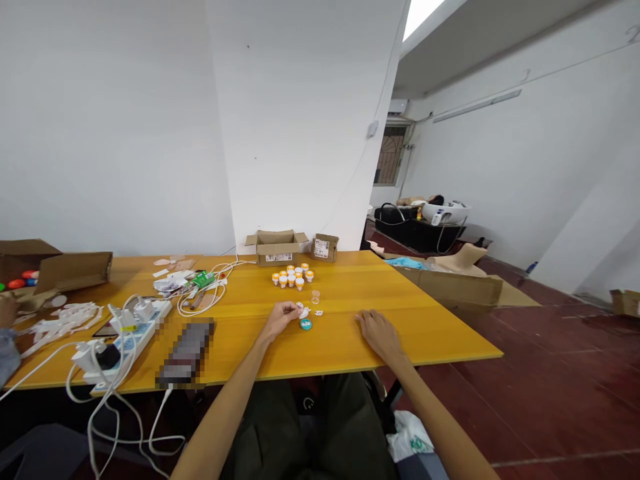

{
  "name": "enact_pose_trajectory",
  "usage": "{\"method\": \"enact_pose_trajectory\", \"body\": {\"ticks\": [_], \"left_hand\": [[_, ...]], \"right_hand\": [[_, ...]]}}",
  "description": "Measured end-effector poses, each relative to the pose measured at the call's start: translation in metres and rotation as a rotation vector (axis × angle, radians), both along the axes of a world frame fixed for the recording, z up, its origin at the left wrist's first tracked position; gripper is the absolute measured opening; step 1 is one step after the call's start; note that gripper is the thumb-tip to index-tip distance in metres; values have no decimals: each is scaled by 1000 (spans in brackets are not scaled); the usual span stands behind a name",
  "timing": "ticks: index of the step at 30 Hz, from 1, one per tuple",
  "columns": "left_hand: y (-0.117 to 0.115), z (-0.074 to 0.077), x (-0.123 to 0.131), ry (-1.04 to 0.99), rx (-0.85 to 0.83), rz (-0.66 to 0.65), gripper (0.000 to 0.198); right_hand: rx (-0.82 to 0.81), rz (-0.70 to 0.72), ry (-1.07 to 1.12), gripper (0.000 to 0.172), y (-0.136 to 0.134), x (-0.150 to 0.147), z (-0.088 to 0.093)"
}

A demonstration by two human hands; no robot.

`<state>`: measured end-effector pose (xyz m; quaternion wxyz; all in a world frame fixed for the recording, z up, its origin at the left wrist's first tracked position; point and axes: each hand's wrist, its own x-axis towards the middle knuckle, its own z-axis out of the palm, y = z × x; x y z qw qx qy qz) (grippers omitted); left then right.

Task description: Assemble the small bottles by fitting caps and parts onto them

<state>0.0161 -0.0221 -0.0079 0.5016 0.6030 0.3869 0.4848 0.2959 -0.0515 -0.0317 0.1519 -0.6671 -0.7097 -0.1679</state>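
My left hand [280,320] is over the table with thumb and fingers pinched on a small white piece [303,312], too small to name. Just below the fingertips lies a round teal item [305,324] with white shapes on it. Another small white piece with dark marks [319,313] is to the right of it. Farther back sits a clear round plastic case [315,297]. My right hand [379,331] rests on the tabletop to the right, fingers loosely bent and apart, with nothing visible in them.
Several small white-and-orange containers [293,276] cluster behind the hands, before two cardboard boxes [278,250] [325,248]. At left are a phone [186,352], a power strip [133,340] and looping white cables. Another person's sleeve [9,357] shows at the far left.
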Motion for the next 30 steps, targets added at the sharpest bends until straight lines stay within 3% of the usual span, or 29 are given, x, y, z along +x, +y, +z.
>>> {"method": "enact_pose_trajectory", "body": {"ticks": [8, 17, 30], "left_hand": [[4, -3, -1, 5, -2, -4, 34], [-1, 3, 2, 10, -8, -16, 33], [0, 2, 2, 43, 16, -53, 35]], "right_hand": [[-23, 37, 3, 31, -1, -2, -4], [-88, 101, 51, 30, -14, -18, 2], [-141, 349, 322, 22, -21, -90, 8]]}}
